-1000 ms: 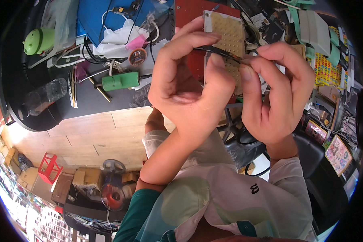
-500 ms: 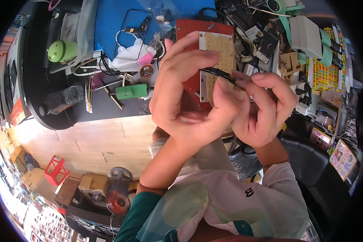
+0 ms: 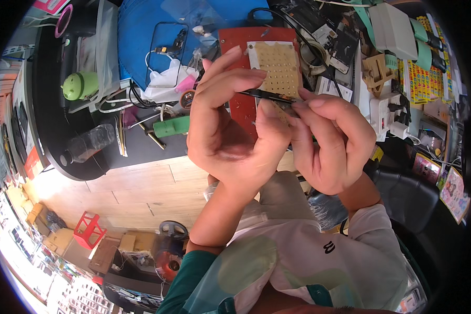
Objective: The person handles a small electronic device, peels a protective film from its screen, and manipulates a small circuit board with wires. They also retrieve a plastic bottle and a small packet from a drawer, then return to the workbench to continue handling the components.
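A thin, flat black part (image 3: pixel 264 94), seen nearly edge-on, spans my two hands; a small coppery patch shows toward its right end. My left hand (image 3: pixel 220 120) is closed on its left portion, fingertips above and thumb below, with the palm facing me. At the right end, my right hand (image 3: pixel 335 138) pinches the part between thumb and forefinger, other fingers curled. What kind of part it is cannot be made out. Beyond and below the hands lies a red board (image 3: pixel 235 47) carrying a beige pad dotted with holes (image 3: pixel 275 57).
Left of my hands are a green cylindrical handle (image 3: pixel 171 126), a clear bottle (image 3: pixel 91 142) and a green figure (image 3: pixel 80 86). A blue mat (image 3: pixel 141 31) lies behind. Cables, a white power strip (image 3: pixel 384 112) and dark phone parts (image 3: pixel 345 49) crowd the right side.
Both hands and the black part sit slightly further left in the picture, while the whole view has shifted a little. A coppery patch on the part now shows more clearly between the hands.
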`<state>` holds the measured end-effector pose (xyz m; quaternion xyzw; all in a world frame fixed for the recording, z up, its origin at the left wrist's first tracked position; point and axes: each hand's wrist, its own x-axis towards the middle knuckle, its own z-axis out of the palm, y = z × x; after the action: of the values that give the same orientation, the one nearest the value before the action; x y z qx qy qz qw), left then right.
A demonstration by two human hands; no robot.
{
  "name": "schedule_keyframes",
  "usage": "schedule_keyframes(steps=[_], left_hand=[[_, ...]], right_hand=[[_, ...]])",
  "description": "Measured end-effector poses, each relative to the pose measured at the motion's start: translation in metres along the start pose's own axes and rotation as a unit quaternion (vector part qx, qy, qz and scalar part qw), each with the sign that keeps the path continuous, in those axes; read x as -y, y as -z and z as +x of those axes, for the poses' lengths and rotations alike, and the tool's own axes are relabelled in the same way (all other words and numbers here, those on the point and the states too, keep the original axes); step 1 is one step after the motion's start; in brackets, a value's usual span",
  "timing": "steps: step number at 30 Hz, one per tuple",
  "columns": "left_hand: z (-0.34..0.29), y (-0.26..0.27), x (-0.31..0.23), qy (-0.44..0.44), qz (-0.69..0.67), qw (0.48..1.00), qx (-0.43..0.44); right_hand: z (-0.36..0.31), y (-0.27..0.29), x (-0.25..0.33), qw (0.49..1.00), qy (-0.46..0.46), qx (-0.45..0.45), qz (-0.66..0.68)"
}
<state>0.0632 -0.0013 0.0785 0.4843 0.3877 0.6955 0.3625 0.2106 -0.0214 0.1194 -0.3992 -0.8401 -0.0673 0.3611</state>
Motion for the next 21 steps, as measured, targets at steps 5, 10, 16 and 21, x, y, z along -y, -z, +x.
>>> schedule_keyframes(steps=[5, 10, 16, 21], left_hand=[[0.003, -0.002, -0.012, -0.009, 0.035, 0.999, 0.014], [0.008, -0.003, -0.015, -0.031, 0.065, 0.997, 0.033], [0.008, -0.006, -0.014, -0.045, 0.073, 0.995, 0.044], [0.008, -0.007, -0.013, -0.055, 0.081, 0.994, 0.045]], right_hand=[[0.002, 0.001, -0.003, 0.999, 0.008, -0.029, 0.013], [0.001, 0.004, -0.004, 0.999, -0.023, -0.030, 0.035], [-0.003, 0.000, -0.007, 0.997, -0.030, -0.062, 0.031], [-0.001, 0.001, -0.007, 0.996, -0.033, -0.065, 0.046]])
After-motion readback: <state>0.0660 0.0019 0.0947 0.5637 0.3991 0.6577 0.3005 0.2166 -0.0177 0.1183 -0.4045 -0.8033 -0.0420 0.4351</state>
